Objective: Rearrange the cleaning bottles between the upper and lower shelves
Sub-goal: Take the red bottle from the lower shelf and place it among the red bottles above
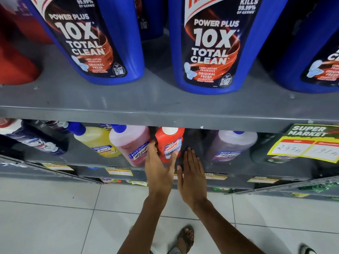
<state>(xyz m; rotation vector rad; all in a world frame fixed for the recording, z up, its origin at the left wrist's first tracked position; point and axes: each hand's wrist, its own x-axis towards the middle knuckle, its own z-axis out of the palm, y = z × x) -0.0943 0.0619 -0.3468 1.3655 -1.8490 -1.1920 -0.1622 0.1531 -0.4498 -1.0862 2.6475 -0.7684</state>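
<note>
nearest the camera, over a white tiled floor (55, 208) and a sandalled foot (185, 239), two bare forearms reached toward the lower shelf (77, 160). the left hand (161, 171) was spread open, fingers on one side and thumb on the other of the red harpic bottle (169, 143), its fingertips at or just against the bottle's sides but not yet closed round it. the right hand (192, 176) was flat and open just to the right of that bottle, holding nothing, fingertips in the dark gap beside it. the red bottle stood on the lower shelf between a pink lizol bottle (132, 143) and a purple lizol bottle (231, 145), with a yellow lizol bottle (95, 140) further left. above and beyond, the upper shelf (146, 99) carried large blue harpic bottles (207, 44). the step in hand looked like taking hold of the red bottle; the next move would probably call for closing the left hand, with the right steadying, and lifting it clear of the shelf lip without knocking its neighbours.
</note>
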